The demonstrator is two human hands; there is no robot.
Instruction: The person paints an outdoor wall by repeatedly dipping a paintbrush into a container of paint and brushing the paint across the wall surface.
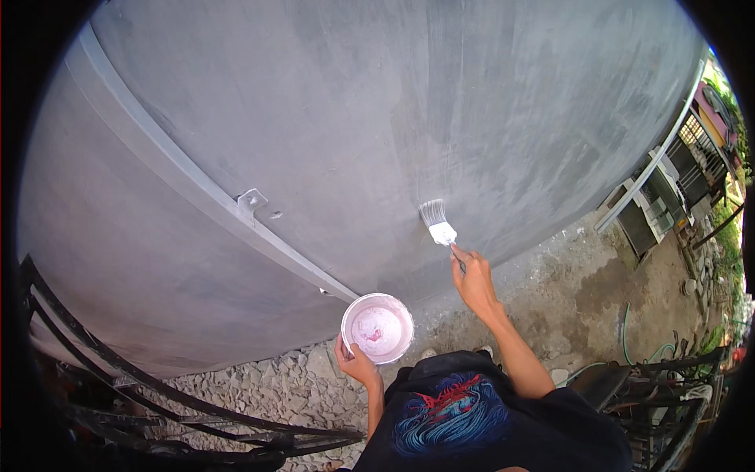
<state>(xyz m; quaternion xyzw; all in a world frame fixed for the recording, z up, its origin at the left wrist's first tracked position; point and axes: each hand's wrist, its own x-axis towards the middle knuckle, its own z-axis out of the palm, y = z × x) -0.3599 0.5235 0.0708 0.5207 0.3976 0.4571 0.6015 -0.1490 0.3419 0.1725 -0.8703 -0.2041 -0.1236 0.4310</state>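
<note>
My right hand grips the handle of a flat paintbrush, whose bristles touch the grey wall above the hand. My left hand holds a small white pail by its rim, low and left of the brush. The pail's inside is whitish with pink smears and a little liquid at the bottom. A grey pipe runs diagonally down the wall, held by a metal bracket, and ends just left of the pail.
Gravel and stones lie at the wall's foot, with bare concrete ground to the right. A dark metal railing curves along the lower left. A green hose and metal frames stand at lower right.
</note>
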